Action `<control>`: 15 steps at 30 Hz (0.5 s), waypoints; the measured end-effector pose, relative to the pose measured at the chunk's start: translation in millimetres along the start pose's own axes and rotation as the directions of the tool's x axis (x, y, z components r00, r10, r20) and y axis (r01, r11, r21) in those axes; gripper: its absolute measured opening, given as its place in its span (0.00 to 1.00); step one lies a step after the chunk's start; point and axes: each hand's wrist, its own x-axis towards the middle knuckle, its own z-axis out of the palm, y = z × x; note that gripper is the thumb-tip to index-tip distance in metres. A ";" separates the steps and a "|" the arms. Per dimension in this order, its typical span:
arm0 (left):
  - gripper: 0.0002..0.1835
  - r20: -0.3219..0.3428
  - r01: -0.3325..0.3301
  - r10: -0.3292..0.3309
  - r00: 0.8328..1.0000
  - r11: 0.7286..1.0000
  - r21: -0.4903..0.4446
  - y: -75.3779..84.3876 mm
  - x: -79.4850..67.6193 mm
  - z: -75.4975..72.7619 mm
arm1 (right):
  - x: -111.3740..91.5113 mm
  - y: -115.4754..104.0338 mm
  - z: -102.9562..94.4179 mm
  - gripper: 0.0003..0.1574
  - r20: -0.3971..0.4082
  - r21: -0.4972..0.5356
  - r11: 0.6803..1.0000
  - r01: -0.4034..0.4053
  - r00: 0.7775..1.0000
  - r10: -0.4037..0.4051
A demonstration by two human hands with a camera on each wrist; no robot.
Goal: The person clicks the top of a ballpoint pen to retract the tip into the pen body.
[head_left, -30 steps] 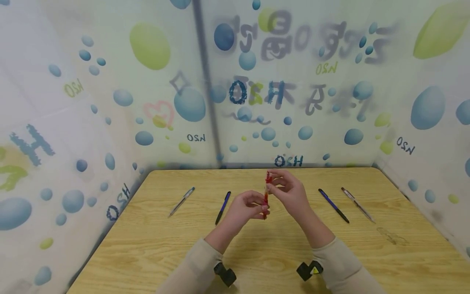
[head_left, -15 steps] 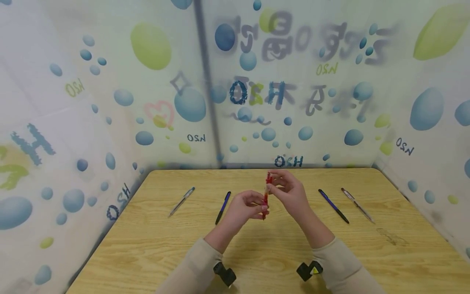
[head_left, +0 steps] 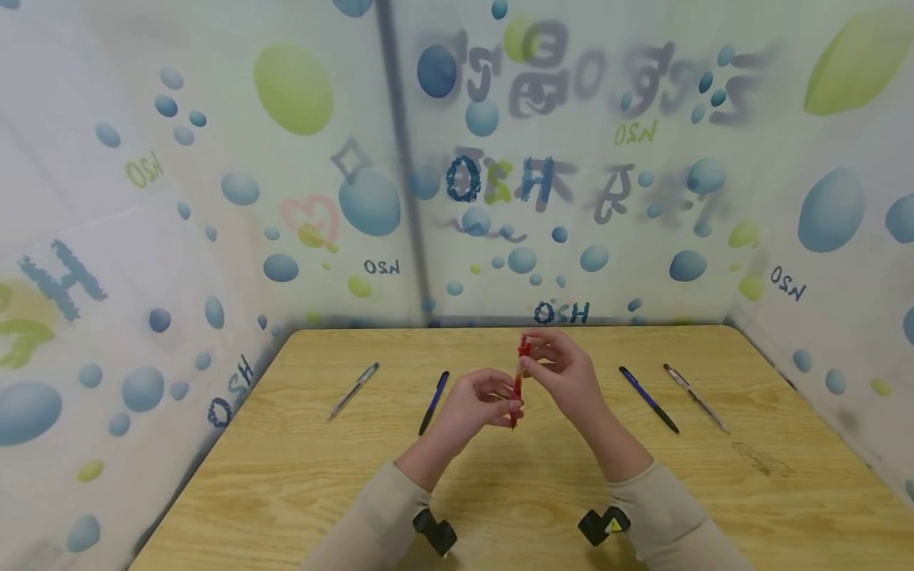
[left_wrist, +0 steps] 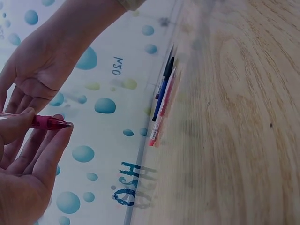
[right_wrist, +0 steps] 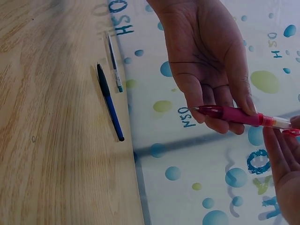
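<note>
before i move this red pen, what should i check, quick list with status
1. Left hand holding the red pen near its writing tip: ok.
2. Right hand holding the pen's other end: ok.
3. Red pen off the table: ok.
4. Writing tip clear of the left fingers: cannot tell; it overlaps them in the right wrist view.
5. Left blue pen and right blue pen lying apart from the hands: ok.
</note>
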 end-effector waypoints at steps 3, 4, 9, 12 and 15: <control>0.14 0.019 -0.004 0.004 1.000 1.000 0.002 1.3 -1.8 -0.2 | 0.1 -0.9 0.5 0.20 0.010 0.007 1.000 -0.001 1.000 0.001; 0.14 0.025 -0.004 0.004 1.000 1.000 0.004 1.6 -2.4 -0.3 | 0.2 -1.1 0.6 0.20 0.014 0.010 1.000 -0.002 1.000 0.002; 0.15 0.038 -0.007 0.006 0.999 1.000 0.007 2.9 -4.1 -0.6 | 0.5 -1.2 0.8 0.21 0.021 0.012 1.000 -0.014 1.000 0.014; 0.15 0.036 -0.003 0.003 0.999 1.000 0.005 2.7 -4.4 -0.9 | 1.1 -0.9 1.2 0.20 0.025 0.009 1.000 -0.022 0.999 0.022; 0.15 0.035 0.002 -0.002 0.999 1.000 0.005 1.1 -4.4 -1.4 | 1.6 -0.7 1.9 0.20 0.034 0.009 0.999 -0.032 0.999 0.032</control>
